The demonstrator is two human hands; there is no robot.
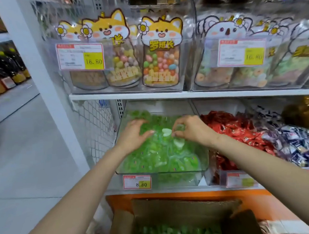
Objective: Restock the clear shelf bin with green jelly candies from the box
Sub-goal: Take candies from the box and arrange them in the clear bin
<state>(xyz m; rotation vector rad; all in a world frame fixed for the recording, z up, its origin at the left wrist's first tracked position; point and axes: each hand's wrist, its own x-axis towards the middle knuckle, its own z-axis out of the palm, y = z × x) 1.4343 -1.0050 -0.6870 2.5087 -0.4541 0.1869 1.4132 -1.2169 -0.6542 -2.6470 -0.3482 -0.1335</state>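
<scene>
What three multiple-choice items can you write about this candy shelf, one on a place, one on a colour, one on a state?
1. Where are the left hand and the right hand?
A. in the cardboard box
B. on the green jelly candies in the clear bin
C. on a price tag

2. What colour are the wrapped candies directly right of that bin?
A. red
B. yellow
C. pink

3. How full is the bin?
A. empty
B. piled with candies
C. holding one candy

Answers: 1 B, both hands reach into the bin; 2 A, the neighbouring wrappers are red; 3 B, a green heap fills it.
</scene>
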